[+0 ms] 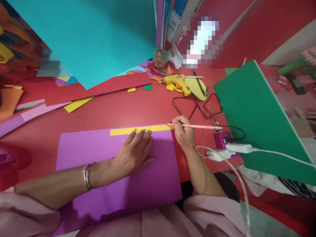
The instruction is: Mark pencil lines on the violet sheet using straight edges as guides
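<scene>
Across the red surface, a big teal sheet is leaning in from the far side and a green board is standing tilted on the right, both pushed clear of the middle. In that space a purple sheet is lying flat, its near edge hanging over toward the person's lap. A yellow strip is sitting along the purple sheet's far edge, running to the right corner.

The left hand is lying spread on the sheet, its grip wide and holding nothing, fingertips pressing the strip's near edge. To me this looks meant to stop the strip and the paper from sliding. The right hand is at the strip's right end, its grip closing narrowly around a pink pencil, the tip touching the strip's corner and the shaft pointing right. A yellow glue gun is resting farther back, well apart from both hands, its cord looping toward them.
</scene>
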Motion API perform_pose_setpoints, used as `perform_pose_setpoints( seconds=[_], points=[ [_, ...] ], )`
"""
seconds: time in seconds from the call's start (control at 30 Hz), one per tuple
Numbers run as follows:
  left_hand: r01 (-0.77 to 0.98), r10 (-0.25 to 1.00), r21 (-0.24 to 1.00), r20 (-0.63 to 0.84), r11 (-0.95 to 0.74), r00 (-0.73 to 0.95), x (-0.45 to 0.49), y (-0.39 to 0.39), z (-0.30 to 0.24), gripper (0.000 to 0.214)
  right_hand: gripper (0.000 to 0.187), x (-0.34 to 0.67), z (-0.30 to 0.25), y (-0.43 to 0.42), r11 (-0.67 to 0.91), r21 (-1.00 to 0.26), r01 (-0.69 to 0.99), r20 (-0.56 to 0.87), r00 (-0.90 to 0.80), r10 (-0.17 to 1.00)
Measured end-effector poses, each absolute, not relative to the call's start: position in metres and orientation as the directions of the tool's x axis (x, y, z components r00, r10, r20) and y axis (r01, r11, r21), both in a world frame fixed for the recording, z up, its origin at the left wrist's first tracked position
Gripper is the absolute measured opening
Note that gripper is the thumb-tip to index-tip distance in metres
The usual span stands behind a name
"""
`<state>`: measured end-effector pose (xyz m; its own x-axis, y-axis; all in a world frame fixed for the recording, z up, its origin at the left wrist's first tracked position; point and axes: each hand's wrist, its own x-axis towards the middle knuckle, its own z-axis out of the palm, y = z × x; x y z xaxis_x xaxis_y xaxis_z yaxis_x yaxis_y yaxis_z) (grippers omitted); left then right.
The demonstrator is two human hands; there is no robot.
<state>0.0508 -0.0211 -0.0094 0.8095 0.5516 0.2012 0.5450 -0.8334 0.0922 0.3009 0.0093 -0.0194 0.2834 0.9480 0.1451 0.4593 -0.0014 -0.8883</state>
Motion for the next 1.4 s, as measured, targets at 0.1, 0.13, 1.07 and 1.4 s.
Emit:
perform_pose_setpoints(
  seconds=[0.1, 0.13, 1.07, 1.4],
  points=[
    [0.542, 0.545, 0.078, 0.215, -0.837, 0.81, 0.0516, -0.0204, -0.0078, 0.058, 0.029, 0.3014, -0.0185, 0.0102, 0.003, -0.892, 0.452, 0.129, 0.249, 0.96],
    [0.54, 0.543, 0.077, 0.222, -0.838, 0.81, 0.0517, -0.0202, -0.0074, 0.057, 0.029, 0.3015, -0.0184, 0.0105, 0.005, -0.894, 0.448, 0.128, 0.244, 0.961],
    [0.535, 0.533, 0.068, 0.255, -0.842, 0.807, 0.0531, -0.0202, -0.0076, 0.056, 0.027, 0.3041, -0.0194, 0.0115, -0.025, -0.928, 0.373, 0.086, 0.278, 0.957],
    [0.532, 0.532, 0.075, 0.261, -0.843, 0.806, 0.0534, -0.0203, -0.0084, 0.057, 0.029, 0.305, -0.0221, 0.0119, 0.011, -0.901, 0.433, 0.117, 0.219, 0.969]
  ],
)
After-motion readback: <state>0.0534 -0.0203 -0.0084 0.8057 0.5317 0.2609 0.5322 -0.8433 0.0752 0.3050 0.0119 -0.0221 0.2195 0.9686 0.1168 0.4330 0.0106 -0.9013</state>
